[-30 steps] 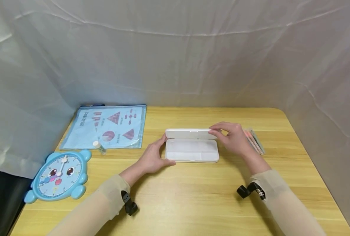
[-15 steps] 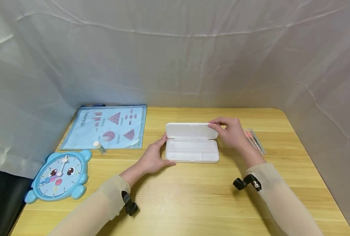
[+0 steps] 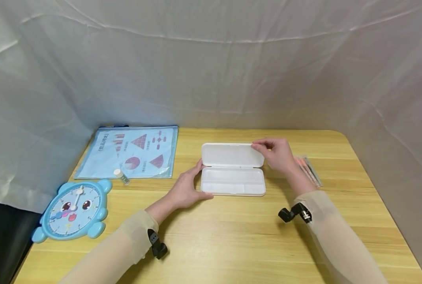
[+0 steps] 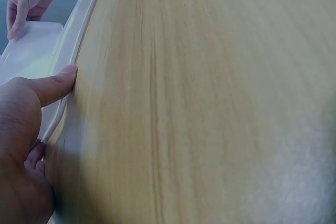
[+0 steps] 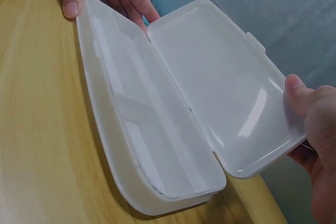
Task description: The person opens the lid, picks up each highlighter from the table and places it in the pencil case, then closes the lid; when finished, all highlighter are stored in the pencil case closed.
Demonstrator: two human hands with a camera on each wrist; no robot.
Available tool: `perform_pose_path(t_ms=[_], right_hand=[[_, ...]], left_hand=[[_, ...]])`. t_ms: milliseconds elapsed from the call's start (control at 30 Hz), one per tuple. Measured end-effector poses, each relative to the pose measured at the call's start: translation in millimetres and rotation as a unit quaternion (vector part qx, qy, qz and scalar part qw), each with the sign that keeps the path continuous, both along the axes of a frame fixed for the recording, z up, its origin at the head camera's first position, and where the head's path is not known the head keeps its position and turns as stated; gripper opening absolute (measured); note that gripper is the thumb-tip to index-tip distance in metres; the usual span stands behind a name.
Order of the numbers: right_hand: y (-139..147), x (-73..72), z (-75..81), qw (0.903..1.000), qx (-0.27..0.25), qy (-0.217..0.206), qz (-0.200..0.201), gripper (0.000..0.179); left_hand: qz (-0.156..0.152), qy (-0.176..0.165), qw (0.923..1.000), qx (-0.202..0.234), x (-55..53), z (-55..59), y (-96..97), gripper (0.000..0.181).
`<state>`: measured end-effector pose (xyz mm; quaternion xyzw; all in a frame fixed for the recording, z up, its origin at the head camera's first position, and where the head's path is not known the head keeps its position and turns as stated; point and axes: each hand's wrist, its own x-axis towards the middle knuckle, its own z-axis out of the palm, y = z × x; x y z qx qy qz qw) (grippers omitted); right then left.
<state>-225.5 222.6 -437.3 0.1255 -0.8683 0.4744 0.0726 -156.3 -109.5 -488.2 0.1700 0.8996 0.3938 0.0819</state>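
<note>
A white plastic pencil case (image 3: 228,188) lies on the wooden table with its lid (image 3: 228,154) raised and tilted back on the hinge. Its inside shows divided compartments (image 5: 136,108) and no contents. At the case's left end, my left hand (image 3: 185,191) grips the base, thumb on the front edge and fingers behind. The right hand (image 3: 279,156) pinches the lid's far right corner between thumb and fingers. In the right wrist view, the right thumb (image 5: 299,93) presses on the lid's inner face, while the fingers are partly hidden behind it.
Several slim pens (image 3: 308,170) lie right of the case, behind the right forearm. A blue printed document pouch (image 3: 147,152) is at the back left. A small white-capped tube (image 3: 121,176) and a blue toy clock (image 3: 74,209) sit nearer. Grey cloth (image 3: 232,79) surrounds the table.
The lid has swung up and further back from a nearly edge-on position, showing more of its inside. My right hand has moved back with it. The left hand keeps its place on the base.
</note>
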Motion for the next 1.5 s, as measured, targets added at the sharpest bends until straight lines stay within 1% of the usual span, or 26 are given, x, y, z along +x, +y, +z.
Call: perform_pose_path(t_ms=[267,433,567,667,867,933,1000,1133,1267,1500], right_hand=[[-2,-3.6,-1.3,0.9999,-0.006,0.0,-0.01,0.019],[-1,-5.0,-3.2,0.9999,-0.01,0.005,-0.005,0.019],[0,-4.7,-5.1,0.9999,-0.013,0.005,-0.003,0.018],[1,-5.2,-6.7,0.9999,-0.012,0.008,-0.003,0.018],[-1,-6.3,-6.0,0.9998,-0.011,0.014,0.002,0.017],[-1,-6.0,-5.0,0.9998,-0.009,0.016,0.002,0.016],[-2,-5.5,-4.8,0.9998,-0.007,0.018,0.002,0.016],[-1,-5.1,-5.4,0.9997,-0.008,0.022,0.003,0.016],[-1,-4.8,-5.5,0.9997,-0.012,0.023,0.003,0.016],[-1,-4.3,-5.9,0.9996,-0.01,0.026,0.003,0.015]], left_hand=[[-0.003,0.006,1.0,-0.006,-0.5,0.4,0.1,0.132],[-0.018,0.015,0.9989,-0.04,0.6,2.6,0.0,0.13],[-0.036,0.024,0.9967,-0.069,1.8,5.2,1.5,0.129],[-0.044,0.033,0.9946,-0.088,3.2,6.8,2.3,0.128],[-0.036,0.054,0.9914,-0.113,5.8,8.5,2.5,0.114],[-0.033,0.058,0.9908,-0.118,5.9,9.2,2.7,0.113],[-0.031,0.061,0.9896,-0.127,5.8,9.9,3.0,0.117],[-0.032,0.059,0.9872,-0.145,4.0,13.4,4.7,0.124],[-0.036,0.048,0.9853,-0.16,1.8,16.8,7.1,0.125],[-0.028,0.028,0.9829,-0.18,-1.0,21.6,9.4,0.129]])
